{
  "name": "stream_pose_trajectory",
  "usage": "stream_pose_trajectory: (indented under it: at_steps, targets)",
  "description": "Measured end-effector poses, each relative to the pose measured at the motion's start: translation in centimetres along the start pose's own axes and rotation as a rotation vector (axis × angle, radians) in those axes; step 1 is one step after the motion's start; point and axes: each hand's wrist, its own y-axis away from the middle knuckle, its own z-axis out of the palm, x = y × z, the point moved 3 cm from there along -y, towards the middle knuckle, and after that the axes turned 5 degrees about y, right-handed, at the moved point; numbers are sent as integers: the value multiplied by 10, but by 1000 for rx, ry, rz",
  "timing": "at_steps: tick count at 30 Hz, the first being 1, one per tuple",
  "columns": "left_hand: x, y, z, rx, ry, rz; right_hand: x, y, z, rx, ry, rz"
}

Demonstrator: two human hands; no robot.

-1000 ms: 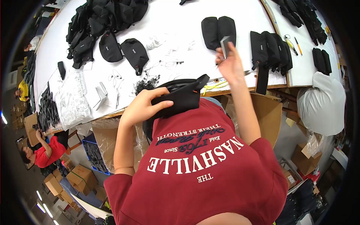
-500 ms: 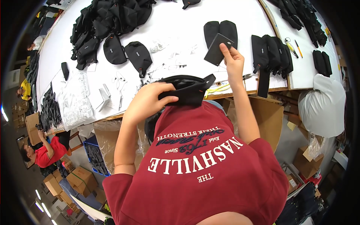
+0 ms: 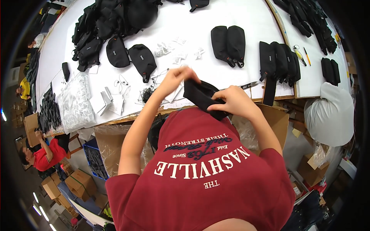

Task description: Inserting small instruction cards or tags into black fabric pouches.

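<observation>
Room: workshop seen from above, cardboard boxes (image 3: 79, 183) on the floor at 8 o'clock, another person in a red shirt (image 3: 42, 152) at 9 o'clock.
Surface: long white table (image 3: 185, 23) across the top of the view, its front edge just ahead of the person's chest.
Left hand (image 3: 175, 79): raised over the table edge, fingers curled and pinching the upper corner of the black pouch (image 3: 202, 96).
Right hand (image 3: 235, 102): at 3 o'clock of the pouch, fingers wrapped around its lower right side, thumb on top.
Pouch: black fabric, folded or bunched, held between both hands just above the table edge, near the middle of the view.
Pile: heap of black bags (image 3: 111, 23) at 11 o'clock on the table.
Pair of bags: two black pouches (image 3: 229, 44) lying side by side at 12 o'clock of the hands, well apart from them.
Row: further black pouches (image 3: 279, 61) standing close together at 2 o'clock.
Small parts: white packets (image 3: 175, 50) and clear plastic bags (image 3: 77, 102) scattered from 12 to 9 o'clock.
Sack: white bag (image 3: 327, 115) beside the table at 3 o'clock.
</observation>
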Motion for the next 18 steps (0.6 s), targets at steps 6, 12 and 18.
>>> stream_pose_trajectory:
  at_steps: [6,12,18]
  targets:
    - [-102,-41,-43,367,-1038,56,9,8,6,163,20,-56]
    - [-81,-50,-53,504,-655,39,21,17,-1,309,154,-103]
    - [58,-13,20,225,-827,426,5,12,-21,400,360,-214]
